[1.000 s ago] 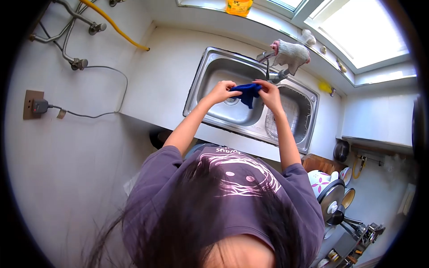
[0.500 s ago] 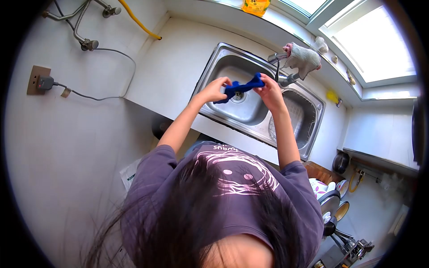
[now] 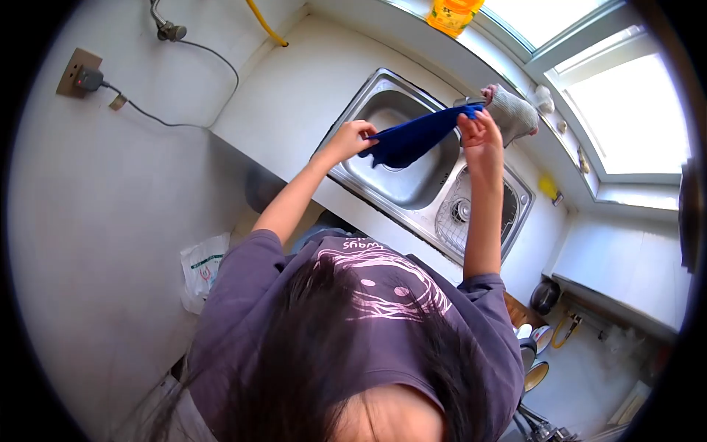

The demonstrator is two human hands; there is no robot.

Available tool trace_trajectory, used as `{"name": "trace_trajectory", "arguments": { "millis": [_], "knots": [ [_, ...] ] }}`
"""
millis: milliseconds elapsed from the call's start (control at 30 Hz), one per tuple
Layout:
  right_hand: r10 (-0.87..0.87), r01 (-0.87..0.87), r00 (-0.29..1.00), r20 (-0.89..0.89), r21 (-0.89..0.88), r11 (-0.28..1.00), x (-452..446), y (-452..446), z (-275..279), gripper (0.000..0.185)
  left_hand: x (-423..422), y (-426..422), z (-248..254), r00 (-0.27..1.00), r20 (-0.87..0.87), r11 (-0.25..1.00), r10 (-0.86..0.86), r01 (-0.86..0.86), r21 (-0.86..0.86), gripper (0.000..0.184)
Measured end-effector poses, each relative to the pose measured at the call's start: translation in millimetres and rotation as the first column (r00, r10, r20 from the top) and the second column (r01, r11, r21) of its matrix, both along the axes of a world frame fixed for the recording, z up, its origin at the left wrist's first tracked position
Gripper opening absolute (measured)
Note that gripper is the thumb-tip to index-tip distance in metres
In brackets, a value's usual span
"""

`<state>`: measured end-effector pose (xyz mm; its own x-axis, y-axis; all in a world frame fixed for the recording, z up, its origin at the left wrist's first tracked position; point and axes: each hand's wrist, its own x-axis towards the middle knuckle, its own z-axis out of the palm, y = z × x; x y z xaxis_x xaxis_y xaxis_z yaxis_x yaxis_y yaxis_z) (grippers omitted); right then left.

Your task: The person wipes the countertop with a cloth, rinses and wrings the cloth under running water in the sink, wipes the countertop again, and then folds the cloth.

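Note:
A dark blue cloth (image 3: 412,141) is stretched between my two hands above the left basin of the steel sink (image 3: 352,177). My left hand (image 3: 349,141) pinches its left end. The upper right corner is pinched in my right hand (image 3: 480,132), close to the faucet. Between the hands the cloth hangs in a loose spread, its lower edge drooping over the basin. A grey knitted cloth or glove (image 3: 512,112) is draped on the faucet just beyond my right hand, hiding most of it.
A wire rack (image 3: 451,221) sits in the right basin. An orange bottle (image 3: 452,16) and small items stand on the window ledge. A plugged-in cable (image 3: 158,120) runs along the left wall. Pans and dishes (image 3: 536,376) are at lower right, a white bag (image 3: 200,269) at left.
The blue cloth was bunched and twisted; now it is spread out wider. My right hand has moved right and up, away from my left. The view has shifted slightly.

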<state>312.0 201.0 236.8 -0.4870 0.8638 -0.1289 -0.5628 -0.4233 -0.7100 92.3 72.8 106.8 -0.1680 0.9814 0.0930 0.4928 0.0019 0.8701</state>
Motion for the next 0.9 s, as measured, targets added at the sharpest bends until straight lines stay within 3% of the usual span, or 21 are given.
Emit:
{"name": "trace_trajectory", "arguments": {
  "millis": [100, 133, 233, 300, 333, 400, 433, 467, 533, 567, 600, 667, 800, 867, 900],
  "knots": [
    [-0.022, 0.019, 0.998, -0.062, -0.050, 0.999, -1.2, 10.4, 8.0, 0.012, -33.9, -22.0, -1.3, 0.992, -0.110, 0.998, 0.062, -0.059, 0.037, 0.014],
    [-0.021, 0.020, 0.998, -0.067, -0.015, 1.000, -3.6, 14.4, 10.7, 0.011, -45.0, -29.6, -1.7, 0.994, -0.051, 0.995, 0.100, -0.100, 0.009, 0.013],
    [0.033, -0.037, 0.998, -0.051, -0.094, 0.995, -18.9, 24.6, 3.8, 0.011, -79.6, -51.4, 11.2, 0.964, -0.198, 0.979, 0.179, -0.195, -0.067, 0.013],
    [0.120, -0.122, 0.993, -0.020, -0.122, 0.985, -41.4, 26.4, -4.1, 0.014, -105.5, -59.2, 12.4, 0.931, 0.117, 0.921, 0.346, -0.314, -0.230, 0.013],
    [0.151, -0.151, 0.988, -0.013, -0.169, 0.974, -54.1, 29.6, -12.1, 0.018, -118.5, -60.7, 8.2, 0.929, 0.121, 0.920, 0.350, -0.317, -0.230, 0.013],
    [0.180, -0.164, 0.982, 0.064, -0.198, 0.966, -82.4, 36.6, -24.9, 0.020, -150.4, -61.7, 1.4, 0.819, 0.304, 0.870, 0.486, -0.488, -0.077, 0.013],
    [0.186, -0.169, 0.980, 0.067, -0.199, 0.965, -97.4, 40.4, -30.6, 0.020, -169.4, -63.3, 1.4, 0.849, 0.188, 0.866, 0.493, -0.500, -0.009, 0.011],
    [0.171, -0.148, 0.981, 0.089, -0.221, 0.964, -113.3, 44.7, -36.1, 0.019, -184.2, -65.3, -0.4, 0.845, 0.191, 0.862, 0.499, -0.507, -0.011, 0.011],
    [0.163, -0.131, 0.980, 0.117, -0.244, 0.961, -135.6, 48.9, -51.6, 0.019, -207.4, -70.5, 2.0, 0.813, 0.084, 0.785, 0.576, -0.579, 0.219, 0.012],
    [0.156, -0.121, 0.979, 0.133, -0.239, 0.963, -142.6, 51.7, -62.3, 0.017, -212.1, -74.1, 0.9, 0.774, 0.212, 0.737, 0.597, -0.633, 0.237, 0.014],
    [0.148, -0.111, 0.978, 0.148, -0.234, 0.966, -149.4, 54.4, -73.5, 0.015, -211.4, -79.5, 2.5, 0.771, 0.216, 0.735, 0.600, -0.637, 0.233, 0.014],
    [0.189, -0.122, 0.961, 0.201, -0.306, 0.944, -148.0, 54.6, -110.1, 0.005, -197.6, -95.8, 4.0, 0.669, 0.197, 0.608, 0.717, -0.738, 0.293, 0.015],
    [0.221, -0.035, 0.900, 0.375, -0.443, 0.896, -136.8, 22.5, -203.0, 0.004, -170.9, -123.8, -73.0, 0.417, 0.213, 0.446, 0.884, -0.888, -0.113, 0.024],
    [0.344, -0.040, 0.828, 0.443, -0.565, 0.824, -111.9, 11.3, -263.9, 0.006, -157.2, -133.4, -131.9, 0.191, 0.203, 0.241, 0.960, -0.934, -0.264, 0.036],
    [0.345, 0.118, 0.719, 0.603, -0.596, 0.794, -115.2, -3.3, -263.5, 0.005, -152.9, -138.2, -162.1, 0.094, 0.169, 0.148, 0.981, -0.926, -0.346, 0.051]
  ]
}}
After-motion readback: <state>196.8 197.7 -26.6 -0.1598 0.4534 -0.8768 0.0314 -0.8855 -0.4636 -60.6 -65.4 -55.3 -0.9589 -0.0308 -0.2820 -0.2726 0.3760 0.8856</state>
